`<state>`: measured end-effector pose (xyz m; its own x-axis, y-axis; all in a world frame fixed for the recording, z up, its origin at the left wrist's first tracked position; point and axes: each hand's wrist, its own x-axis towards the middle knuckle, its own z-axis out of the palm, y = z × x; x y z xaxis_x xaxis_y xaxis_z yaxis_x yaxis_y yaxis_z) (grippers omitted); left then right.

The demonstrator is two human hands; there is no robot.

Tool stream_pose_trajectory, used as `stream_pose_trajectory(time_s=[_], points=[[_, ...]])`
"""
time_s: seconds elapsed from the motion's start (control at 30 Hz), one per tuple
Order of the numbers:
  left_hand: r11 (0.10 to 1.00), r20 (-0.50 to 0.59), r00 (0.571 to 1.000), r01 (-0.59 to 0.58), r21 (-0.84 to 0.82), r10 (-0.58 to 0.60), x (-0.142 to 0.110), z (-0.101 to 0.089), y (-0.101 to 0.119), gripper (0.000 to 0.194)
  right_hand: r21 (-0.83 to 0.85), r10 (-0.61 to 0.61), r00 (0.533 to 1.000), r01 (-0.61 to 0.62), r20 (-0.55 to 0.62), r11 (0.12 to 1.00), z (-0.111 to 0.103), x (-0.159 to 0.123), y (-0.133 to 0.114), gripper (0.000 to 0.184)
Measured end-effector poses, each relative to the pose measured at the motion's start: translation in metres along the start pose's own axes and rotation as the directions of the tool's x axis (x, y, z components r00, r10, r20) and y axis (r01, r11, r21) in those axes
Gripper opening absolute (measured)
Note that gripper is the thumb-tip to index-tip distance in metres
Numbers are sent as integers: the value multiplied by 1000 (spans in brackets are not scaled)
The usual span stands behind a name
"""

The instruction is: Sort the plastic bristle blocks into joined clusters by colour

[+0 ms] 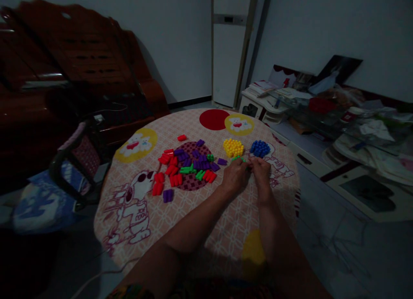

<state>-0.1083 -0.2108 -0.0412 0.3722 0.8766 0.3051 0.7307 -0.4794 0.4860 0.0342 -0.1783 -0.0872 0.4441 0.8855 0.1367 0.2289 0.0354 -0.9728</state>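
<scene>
My left hand (pixel 236 177) and my right hand (pixel 260 169) meet over the right half of the round table, fingers closed and fingertips almost touching. Whatever they pinch is too small and dark to make out. Some green plastic pieces (pixel 238 158) show just beyond my left knuckles; whether they are held or lie on the cloth, I cannot tell. Behind the hands sit a cluster of yellow pieces (pixel 233 148) and a cluster of dark blue pieces (pixel 260 149). To the left lie scattered red pieces (pixel 176 180), purple pieces (pixel 201 163) and green pieces (pixel 186 169).
A patterned tablecloth (pixel 180 230) covers the table. A wooden bench (pixel 87 53) stands at the back left, with a chair (pixel 80 157) by the table's left edge. Along the right wall runs a low cabinet (pixel 355 178) under a cluttered top. A tall white unit (pixel 229 62) fills the corner.
</scene>
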Motion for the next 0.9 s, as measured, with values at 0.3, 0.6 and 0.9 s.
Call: stream_pose_trajectory(time_s=[0.3,0.6,0.9], points=[[973,-208,950,230,-34,-232,-5,-83,-74,25,76,48,999,-48,1,996,2,-2,-4,44],[952,-154,941,305,10,-300,-10,-101,-133,28,-33,20,1000,-20,15,999,0,-2,0,41],[971,-222,947,238,8,-230,5,-71,-117,14,-38,15,1000,-14,22,999,0,-1,4,40]])
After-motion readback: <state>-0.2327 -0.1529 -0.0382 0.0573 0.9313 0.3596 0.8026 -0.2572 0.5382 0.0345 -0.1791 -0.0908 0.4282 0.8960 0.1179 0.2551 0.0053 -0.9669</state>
